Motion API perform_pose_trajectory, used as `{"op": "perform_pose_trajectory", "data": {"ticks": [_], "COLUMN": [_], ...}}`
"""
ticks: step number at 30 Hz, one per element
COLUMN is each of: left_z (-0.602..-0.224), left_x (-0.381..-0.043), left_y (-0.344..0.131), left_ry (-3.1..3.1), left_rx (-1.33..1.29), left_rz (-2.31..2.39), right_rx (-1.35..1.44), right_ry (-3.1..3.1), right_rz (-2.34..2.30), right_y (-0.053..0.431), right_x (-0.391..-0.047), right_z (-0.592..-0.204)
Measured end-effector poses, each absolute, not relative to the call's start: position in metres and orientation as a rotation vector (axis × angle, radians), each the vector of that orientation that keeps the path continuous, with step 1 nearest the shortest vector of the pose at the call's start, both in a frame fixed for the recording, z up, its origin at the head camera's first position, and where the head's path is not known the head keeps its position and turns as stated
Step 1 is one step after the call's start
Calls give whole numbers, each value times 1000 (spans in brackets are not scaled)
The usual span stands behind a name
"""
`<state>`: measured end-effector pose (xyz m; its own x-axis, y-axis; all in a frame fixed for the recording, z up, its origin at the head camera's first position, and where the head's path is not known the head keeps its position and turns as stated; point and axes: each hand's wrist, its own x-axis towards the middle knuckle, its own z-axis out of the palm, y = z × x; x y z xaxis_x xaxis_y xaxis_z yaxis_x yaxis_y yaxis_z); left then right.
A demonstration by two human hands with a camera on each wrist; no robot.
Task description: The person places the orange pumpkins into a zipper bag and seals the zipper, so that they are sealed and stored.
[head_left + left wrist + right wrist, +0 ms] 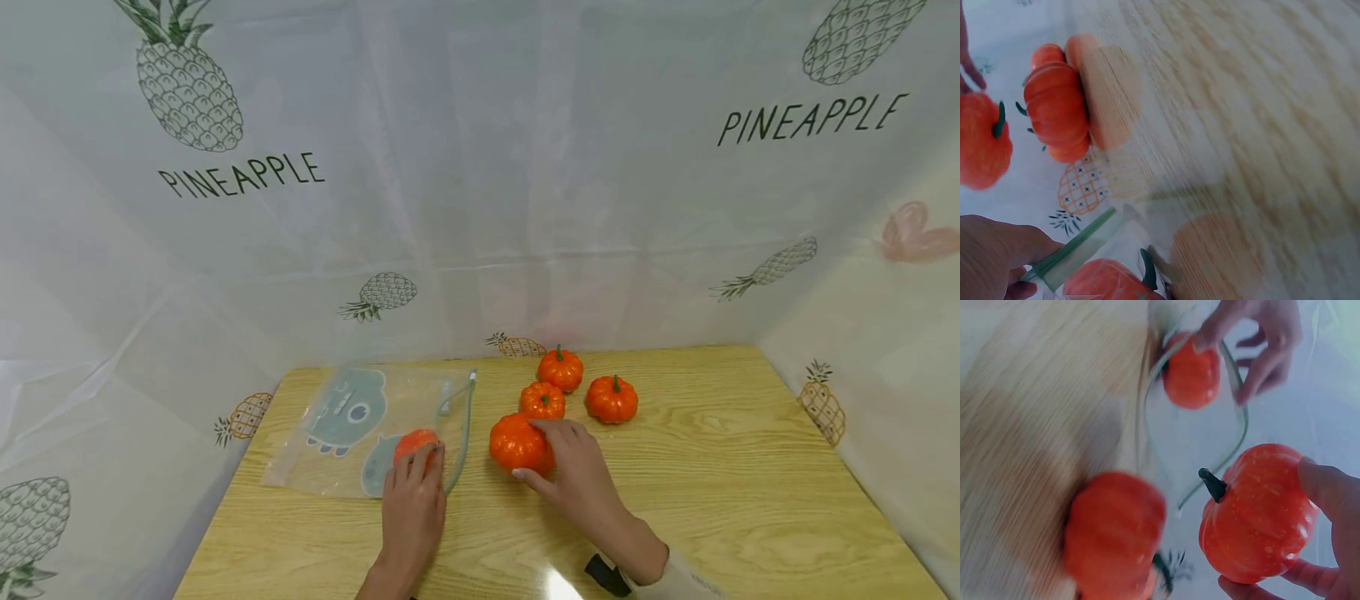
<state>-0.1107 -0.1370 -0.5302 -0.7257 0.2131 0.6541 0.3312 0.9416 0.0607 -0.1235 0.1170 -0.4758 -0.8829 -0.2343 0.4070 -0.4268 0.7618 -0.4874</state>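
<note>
A clear zip bag (420,387) printed with blue-grey cartoon figures lies on the left of the table. Its green-edged mouth faces right and gapes in the right wrist view. One small orange toy pumpkin (1191,375) is inside, near the opening. My left hand (414,512) pinches the bag's green edge (1079,250) between thumb and fingers. With thumb and fingertips round its sides, my right hand (585,475) grips another orange pumpkin (1259,515), green stem towards the bag. That pumpkin is held up to the right of the bag mouth.
Three more pumpkins stand behind my right hand: one at the back (561,370), one in front of it (542,402), one to the right (612,402). A white pineapple-print sheet (480,200) walls the wooden table (735,475) at the back and sides.
</note>
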Motion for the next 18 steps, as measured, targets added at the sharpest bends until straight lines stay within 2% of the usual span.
{"op": "perform_pose_trajectory", "data": {"ticks": [18], "left_z": [-527], "left_x": [-109], "left_y": [-137], "left_ry": [-2430], "left_rx": [-374], "left_rz": [-226], "right_rx": [645], "right_ry": [-2720], "right_rz": [708], "right_y": [50], "right_x": [-143], "right_z": [-499]}}
